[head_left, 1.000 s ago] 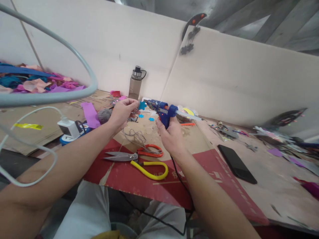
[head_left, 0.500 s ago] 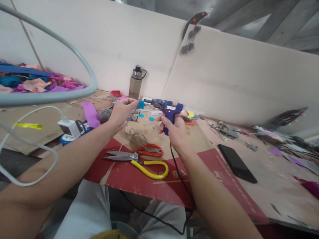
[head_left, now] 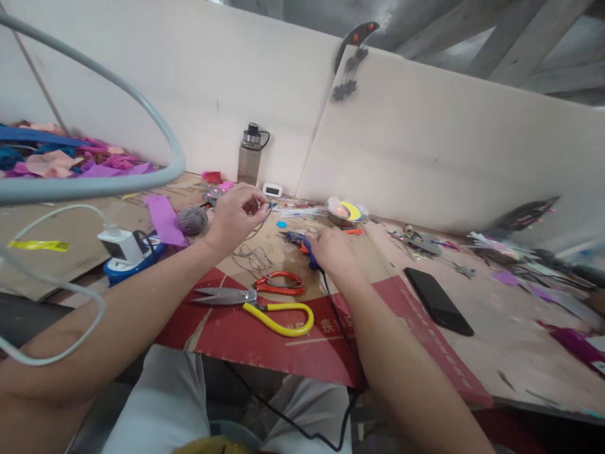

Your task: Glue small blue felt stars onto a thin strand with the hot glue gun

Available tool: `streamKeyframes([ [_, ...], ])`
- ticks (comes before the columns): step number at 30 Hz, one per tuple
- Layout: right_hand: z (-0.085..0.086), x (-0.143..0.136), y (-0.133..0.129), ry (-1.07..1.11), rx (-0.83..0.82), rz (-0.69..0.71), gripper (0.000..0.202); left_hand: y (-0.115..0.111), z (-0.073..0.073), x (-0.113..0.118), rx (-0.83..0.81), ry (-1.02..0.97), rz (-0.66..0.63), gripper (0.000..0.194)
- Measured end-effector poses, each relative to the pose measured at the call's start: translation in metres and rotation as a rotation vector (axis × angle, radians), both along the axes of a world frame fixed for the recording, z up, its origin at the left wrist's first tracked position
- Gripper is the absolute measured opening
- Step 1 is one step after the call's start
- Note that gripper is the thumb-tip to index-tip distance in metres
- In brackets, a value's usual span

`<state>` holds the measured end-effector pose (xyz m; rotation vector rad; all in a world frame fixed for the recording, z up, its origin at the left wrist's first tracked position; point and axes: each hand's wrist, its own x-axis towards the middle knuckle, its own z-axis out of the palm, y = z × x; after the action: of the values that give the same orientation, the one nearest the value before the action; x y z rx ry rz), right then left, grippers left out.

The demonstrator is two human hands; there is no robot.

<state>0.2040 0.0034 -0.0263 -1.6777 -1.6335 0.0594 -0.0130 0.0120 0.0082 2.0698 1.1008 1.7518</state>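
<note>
My left hand (head_left: 239, 214) pinches a small blue flower cutout (head_left: 271, 205), seen almost edge-on at the fingertips. A thin grey cord (head_left: 253, 255) trails below that hand in loose loops. My right hand (head_left: 333, 252) is closed round a blue glue gun (head_left: 297, 238), held low over the cardboard with its nozzle pointing left. The hand covers much of the gun's body. Another blue flower cutout (head_left: 282, 224) lies on the cardboard between the hands. Nearer me rest open scissors (head_left: 278, 309) with one red and one yellow handle.
A grey yarn ball (head_left: 193, 220) and a white charger (head_left: 118, 244) sit left. Behind stand a bottle (head_left: 249, 157), a small digital clock (head_left: 273, 190) and a bowl (head_left: 347, 213). A phone (head_left: 438, 301) lies right. A hose-like grey ring (head_left: 174, 145) crosses the upper left.
My right hand has brought the glue gun down and away from the flower, turning it lower to the table. The flower in my left hand has tilted from face-on to nearly edge-on.
</note>
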Motion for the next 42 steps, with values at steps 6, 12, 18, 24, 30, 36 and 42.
streamKeyframes([
  [6,0.014,-0.054,-0.023,0.611,0.095,0.471,0.026,0.0,-0.007,0.004,-0.012,0.101,-0.004,0.007],
  [12,0.007,-0.075,-0.022,1.08,-0.075,0.597,0.039,-0.002,-0.012,0.011,-0.045,0.116,-0.032,0.015],
  [18,0.01,-0.071,-0.021,1.14,-0.095,0.615,0.016,-0.003,-0.015,0.014,-0.158,0.013,-0.077,0.015],
  [24,0.011,-0.067,-0.018,0.899,0.047,0.486,0.019,-0.001,-0.014,0.015,-0.277,-0.116,-0.194,0.013],
  [30,0.016,-0.062,-0.022,0.676,0.142,0.469,0.009,-0.001,-0.013,0.016,-0.387,-0.232,-0.312,0.018],
  [36,0.012,-0.056,-0.018,0.685,0.139,0.427,0.014,-0.003,-0.015,0.017,-0.513,-0.289,-0.484,0.022],
  [42,0.013,-0.056,-0.017,0.65,0.148,0.41,0.014,-0.004,-0.012,0.017,-0.476,-0.268,-0.525,0.02],
])
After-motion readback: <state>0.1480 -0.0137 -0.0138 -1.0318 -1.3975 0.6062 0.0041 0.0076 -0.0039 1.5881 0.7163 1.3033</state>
